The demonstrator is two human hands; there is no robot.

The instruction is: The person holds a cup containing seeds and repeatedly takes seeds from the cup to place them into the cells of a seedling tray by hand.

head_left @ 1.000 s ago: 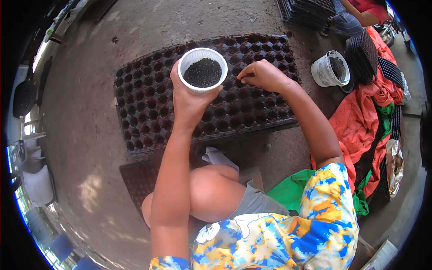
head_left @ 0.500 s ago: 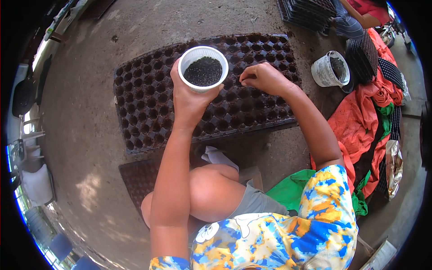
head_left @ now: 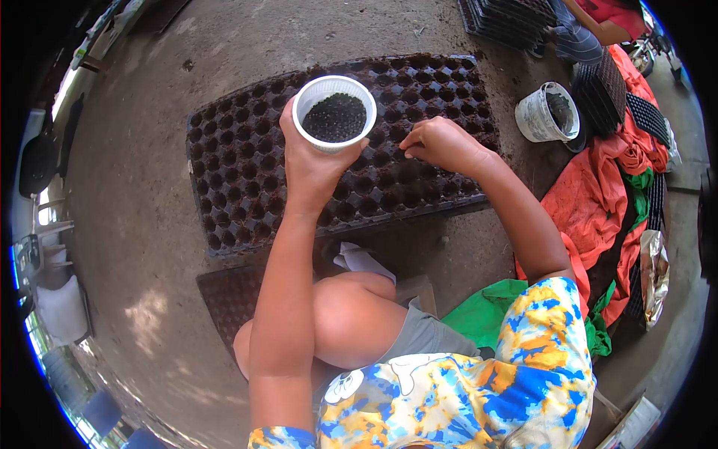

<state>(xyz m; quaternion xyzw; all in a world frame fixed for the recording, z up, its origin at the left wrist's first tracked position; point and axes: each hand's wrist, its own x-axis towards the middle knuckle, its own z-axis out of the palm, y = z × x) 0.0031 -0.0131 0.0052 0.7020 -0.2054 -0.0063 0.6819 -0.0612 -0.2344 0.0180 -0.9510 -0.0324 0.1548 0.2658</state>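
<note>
My left hand (head_left: 315,170) is wrapped around a white plastic cup (head_left: 329,88), tilted so its mouth faces me. Small dark round seeds (head_left: 336,120) partly fill the cup. To its right, my right hand (head_left: 447,144) is closed in a pinch above a black seedling tray (head_left: 250,168). Whatever lies between those fingertips is too small to make out. The tray area lies flat on the ground, its many round cells lined with dark brown soil, and the cup and my hands hide some of them.
A dirty white bucket (head_left: 531,120) stands right of the tray. Stacked trays (head_left: 505,21) sit at the back, near another person (head_left: 580,45). Orange sheeting (head_left: 587,194) and green sheeting (head_left: 482,310) lie at the right. Another tray (head_left: 228,295) lies by my knee.
My right hand has shifted slightly down over the tray, its fingers pointing lower and staying pinched. The cup in my left hand appears slightly further left in view, as does the whole scene.
</note>
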